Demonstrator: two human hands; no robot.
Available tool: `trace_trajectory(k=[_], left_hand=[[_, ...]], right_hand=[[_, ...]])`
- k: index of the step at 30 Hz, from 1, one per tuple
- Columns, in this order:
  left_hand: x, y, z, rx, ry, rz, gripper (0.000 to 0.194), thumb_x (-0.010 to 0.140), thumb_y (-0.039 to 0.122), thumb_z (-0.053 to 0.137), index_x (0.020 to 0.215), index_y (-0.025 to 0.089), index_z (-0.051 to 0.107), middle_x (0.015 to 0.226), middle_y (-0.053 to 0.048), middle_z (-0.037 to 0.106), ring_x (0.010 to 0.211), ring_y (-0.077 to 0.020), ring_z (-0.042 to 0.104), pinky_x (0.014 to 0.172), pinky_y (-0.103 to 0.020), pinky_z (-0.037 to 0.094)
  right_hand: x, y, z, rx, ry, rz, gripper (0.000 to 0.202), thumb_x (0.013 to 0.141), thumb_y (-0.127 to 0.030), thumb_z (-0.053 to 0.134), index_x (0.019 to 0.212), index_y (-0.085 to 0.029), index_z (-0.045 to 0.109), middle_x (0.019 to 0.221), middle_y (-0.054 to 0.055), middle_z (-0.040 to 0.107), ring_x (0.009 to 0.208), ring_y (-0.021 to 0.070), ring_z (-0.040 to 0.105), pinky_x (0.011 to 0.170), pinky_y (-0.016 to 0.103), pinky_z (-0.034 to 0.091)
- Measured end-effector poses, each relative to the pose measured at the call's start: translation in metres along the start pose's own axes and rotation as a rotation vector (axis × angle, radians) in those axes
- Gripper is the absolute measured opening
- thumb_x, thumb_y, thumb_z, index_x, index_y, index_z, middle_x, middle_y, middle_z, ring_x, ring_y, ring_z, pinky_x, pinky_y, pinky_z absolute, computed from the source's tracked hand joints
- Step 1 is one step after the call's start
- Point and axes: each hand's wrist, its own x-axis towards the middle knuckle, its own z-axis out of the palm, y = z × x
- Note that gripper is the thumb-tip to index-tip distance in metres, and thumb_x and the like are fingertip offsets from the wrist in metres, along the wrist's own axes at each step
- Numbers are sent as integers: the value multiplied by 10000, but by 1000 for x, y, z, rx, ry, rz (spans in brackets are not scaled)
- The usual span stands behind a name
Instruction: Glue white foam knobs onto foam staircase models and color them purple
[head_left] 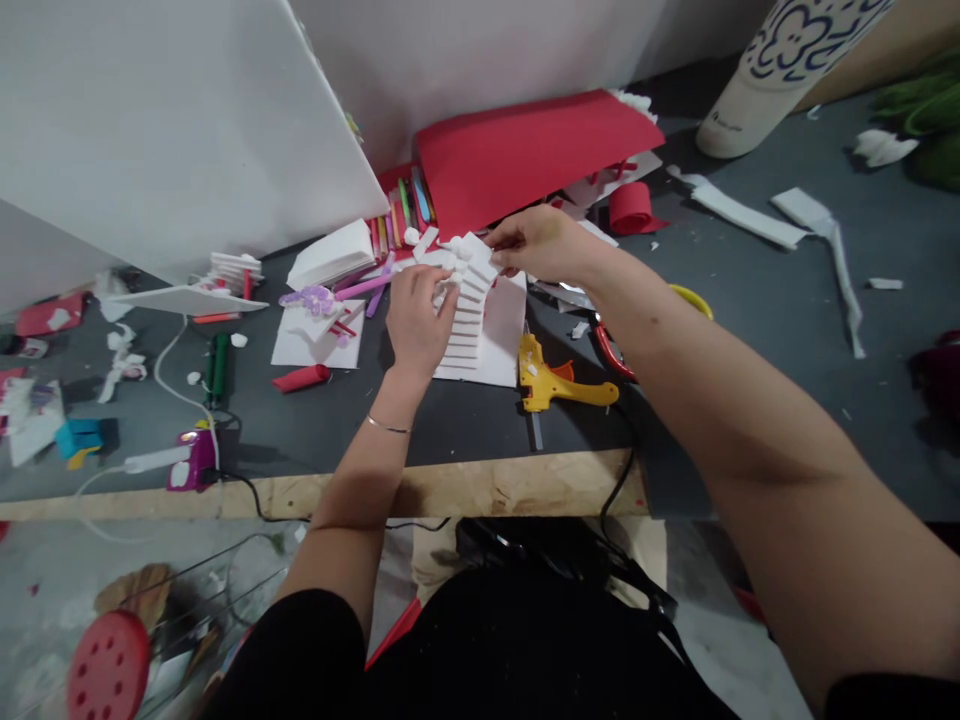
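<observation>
A small white model staircase (466, 325), built of stacked strips that curve at the top, is between my hands over a white board (504, 330). My left hand (420, 318) is closed on its upper left side, thumb and fingers bent around small white pieces there. At the top right, my right hand (541, 243) pinches the edge of the upper steps. The fingertips of both hands are partly hidden. Just right of the board lies a yellow hot glue gun (559, 380) with a glue stick poking out of its back.
Behind the hands are a red sheet (525, 150) and several coloured pens (409, 205). Red-and-yellow-handled scissors (611, 348) lie partly under my right forearm. On the left are a small white model with purple flowers (315, 310) and a purple box (193, 460) with cables. A patterned tumbler (750, 100) stands back right.
</observation>
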Motion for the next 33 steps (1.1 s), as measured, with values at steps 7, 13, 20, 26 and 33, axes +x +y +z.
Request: trace_trajectory(k=[7,13,20,26,33], left_hand=[[-2,-1,1,-208,-34,-165,346,1045,498,534,1227,217,621,1321,-139,668,1271,-260,617,938,-373,588],[-7,-10,11,-346,-30,-263,349,1035,484,554,1258,217,584,1300,-137,674,1169,-218,671,901,-330,604],[-17,-10,8,-366,-42,-296,353,1034,457,568,1298,223,556,1374,-157,629,1215,-220,664,877,-307,623],[-62,-32,-41,-103,1,-238,286,1058,429,484,1180,209,618,1214,-144,702,1165,-251,674,1015,-438,584],[-115,-71,-84,279,-168,-423,344,963,344,568,1210,117,644,1347,-280,674,1362,-412,585,1225,-663,356]], right_hand=[[17,12,4,46,63,-61,145,777,-42,797,821,-180,794,640,-27,660,672,146,640,742,358,610],[10,8,8,-112,214,-131,111,876,-125,682,922,-190,760,803,9,697,791,178,670,831,390,601],[-71,-32,32,-514,255,-139,264,942,-183,583,1171,-205,713,889,72,721,838,240,659,811,392,519],[-101,-38,79,-820,14,-94,406,980,-235,571,1371,-250,681,1060,148,765,929,294,664,702,356,439],[-95,-23,99,-691,74,-12,415,920,-221,662,1326,-289,717,1046,145,757,963,315,664,774,393,484]])
